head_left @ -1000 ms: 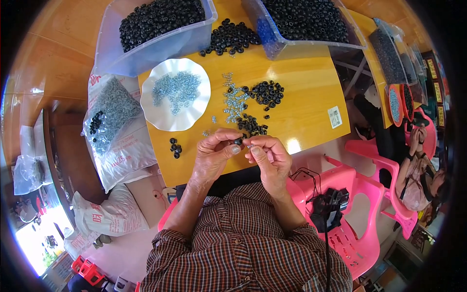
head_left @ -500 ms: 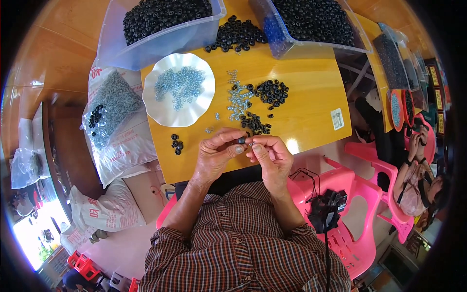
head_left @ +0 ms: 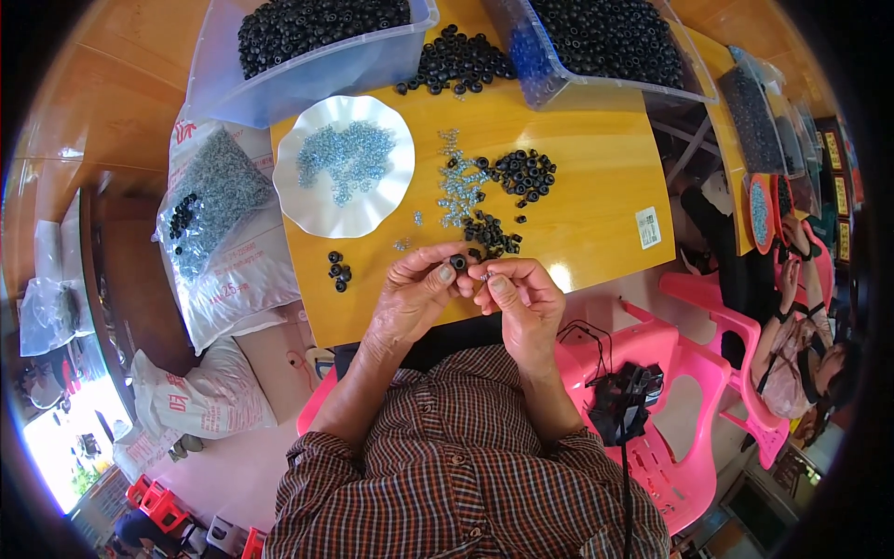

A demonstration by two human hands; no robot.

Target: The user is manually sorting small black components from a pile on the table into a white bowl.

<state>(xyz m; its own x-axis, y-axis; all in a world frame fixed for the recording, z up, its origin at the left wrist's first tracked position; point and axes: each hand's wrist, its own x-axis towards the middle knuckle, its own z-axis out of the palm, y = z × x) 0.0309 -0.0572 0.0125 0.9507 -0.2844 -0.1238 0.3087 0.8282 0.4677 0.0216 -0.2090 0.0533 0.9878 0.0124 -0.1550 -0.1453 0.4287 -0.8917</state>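
Over the table's near edge, my left hand (head_left: 410, 289) pinches a round black plastic piece (head_left: 458, 263) with a hole in its face. Close beside it, my right hand (head_left: 521, 298) is closed at the fingertips on a tiny clear piece (head_left: 486, 276), too small to make out well. Just beyond my fingers lies a pile of black pieces (head_left: 492, 233), with a second black pile (head_left: 523, 175) farther back. Small clear pieces (head_left: 456, 191) are strewn left of these piles. A white scalloped plate (head_left: 399, 177) holds many more clear ones.
Two clear bins, a left bin (head_left: 345, 79) and a right bin (head_left: 596, 88), full of black pieces, stand at the table's far side. A few black pieces (head_left: 339, 272) lie at the near left. White sacks (head_left: 237, 289) flank the table. Another person (head_left: 792, 363) sits at the right near pink chairs (head_left: 680, 391).
My hands have drawn slightly apart, and the black piece in my left fingers has turned so its hole shows. At the right, the other person's hand has reached toward the red trays.
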